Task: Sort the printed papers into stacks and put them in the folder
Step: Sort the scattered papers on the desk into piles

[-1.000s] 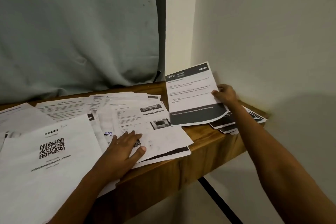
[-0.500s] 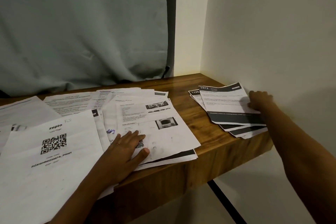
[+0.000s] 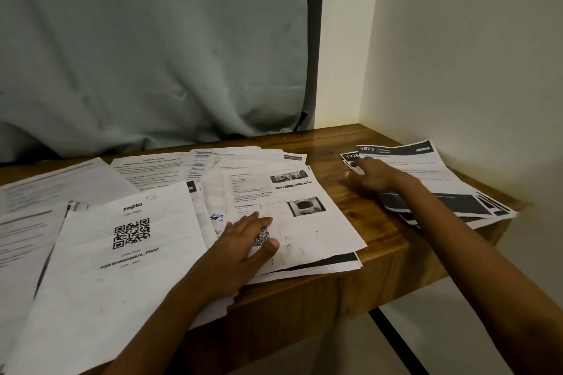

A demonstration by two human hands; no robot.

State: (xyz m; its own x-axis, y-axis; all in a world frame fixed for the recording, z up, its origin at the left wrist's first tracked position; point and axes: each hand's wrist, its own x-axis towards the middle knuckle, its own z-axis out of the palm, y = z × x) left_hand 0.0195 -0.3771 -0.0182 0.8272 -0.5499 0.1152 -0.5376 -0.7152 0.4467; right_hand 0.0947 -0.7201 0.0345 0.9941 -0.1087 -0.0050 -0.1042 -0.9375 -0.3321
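Just now the 1573 sheet [image 3: 408, 166] has gone from being held up in the air to lying flat on top of the dark-banded stack [image 3: 475, 207] at the bench's [image 3: 332, 143] right end, against the wall. It is fanned a little off the 1226 sheet [image 3: 350, 157] under it. The right hand [image 3: 376, 178], which a second ago pinched that sheet by its edge, has let go. It is coming back leftward across the near-left corner of the stack. It is motion-blurred, but the fingers look loosely stretched out with nothing in them.

The left hand [image 3: 246, 242] has not moved. It rests flat, fingers straight and slightly spread, on the photo sheet [image 3: 307, 222] that tops the unsorted spread, pinning it in place. To its left lies the zepto sheet [image 3: 131, 253] with its QR code, and more loose pages run back toward the curtain [image 3: 152, 55].

So one more page is sorted, and the banded stack holds several sheets, though untidily. Most of the papers are still unsorted in the middle and on the left. No folder is in view, so filing looks a long way off. My guess is that the right hand is heading for the next page from the spread under the left hand. The banded stack will want squaring up before it goes into anything, since its lower corners overhang the front edge.
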